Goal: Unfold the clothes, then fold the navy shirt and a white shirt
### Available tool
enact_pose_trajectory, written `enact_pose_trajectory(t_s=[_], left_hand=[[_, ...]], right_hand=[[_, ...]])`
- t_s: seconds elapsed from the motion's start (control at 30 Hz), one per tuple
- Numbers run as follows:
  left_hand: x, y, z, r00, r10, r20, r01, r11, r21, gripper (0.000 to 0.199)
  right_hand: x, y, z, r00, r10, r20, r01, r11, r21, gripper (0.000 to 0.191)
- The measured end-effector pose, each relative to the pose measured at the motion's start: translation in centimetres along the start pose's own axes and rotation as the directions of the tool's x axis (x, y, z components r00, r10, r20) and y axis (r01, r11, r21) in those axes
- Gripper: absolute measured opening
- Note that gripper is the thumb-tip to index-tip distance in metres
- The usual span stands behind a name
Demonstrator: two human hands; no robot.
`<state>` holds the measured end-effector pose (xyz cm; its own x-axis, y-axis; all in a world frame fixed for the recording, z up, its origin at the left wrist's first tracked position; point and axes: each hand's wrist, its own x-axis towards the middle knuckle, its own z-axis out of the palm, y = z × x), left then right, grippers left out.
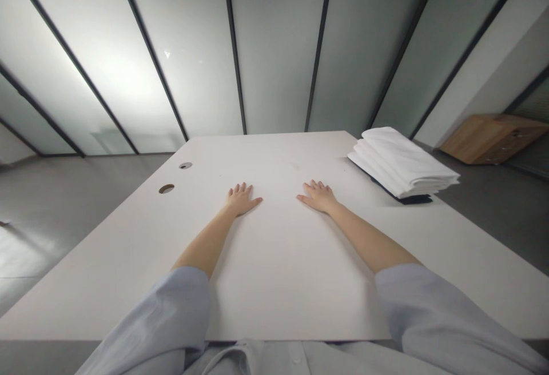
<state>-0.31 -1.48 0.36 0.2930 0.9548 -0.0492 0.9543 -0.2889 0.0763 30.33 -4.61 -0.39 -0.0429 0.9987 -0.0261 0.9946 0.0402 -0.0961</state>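
**Item 1.** We list first the left grip [242, 199]: a bare hand laid palm-down on the desk [291, 272], fingers lightly spread, holding nothing.

**Item 2.** We list beside it the right grip [317, 196]: also a bare hand, palm-down and lightly spread, its fingers pointing inward toward the left grip. It likewise holds nothing and touches only the desk. The two grips lie well apart, near the middle of the desktop.

**Item 3.** We note a pale blue shirt sleeve [171, 318] on the left forearm and a matching sleeve [429, 312] on the right, both ending well short of the wrists.

**Item 4.** We record the desk itself: a white rectangular top. Two round cable grommets [175, 176] are set near its left edge, well to the left of the left grip.

**Item 5.** We place a stack of folded white cloth [401, 160] at the far right corner of the desk, nearest the right grip but not touching it. A flat dark object [412, 198] lies beneath the stack; we cannot tell what it is.

**Item 6.** Beyond the desk we find a grey floor [55, 192], a low wooden cabinet [493, 139] at right, and frosted glass panels [274, 49] in dark frames.
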Motion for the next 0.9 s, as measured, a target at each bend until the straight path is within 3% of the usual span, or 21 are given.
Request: enact_pose_trajectory(t_s=[0.4,0.7,0.9], left_hand=[[0.2,-0.2,-0.1,1.000,-0.009,-0.022,0.009,1.000,-0.007,0.082],[0.5,-0.9,-0.4,0.976,-0.027,-0.218,-0.005,0.989,-0.147,0.041],[0.4,-0.7,-1.0,0.969,-0.089,-0.229,0.040,0.977,-0.210,0.031]], right_hand=[[-0.6,-0.5,-0.8,1.000,0.001,-0.025,0.000,1.000,0.004,0.068],[-0.3,0.5,-0.9,0.978,-0.045,-0.202,0.059,0.996,0.060,0.033],[-0.7,0.1,-1.7,0.965,0.034,-0.259,-0.002,0.992,0.123,0.025]])
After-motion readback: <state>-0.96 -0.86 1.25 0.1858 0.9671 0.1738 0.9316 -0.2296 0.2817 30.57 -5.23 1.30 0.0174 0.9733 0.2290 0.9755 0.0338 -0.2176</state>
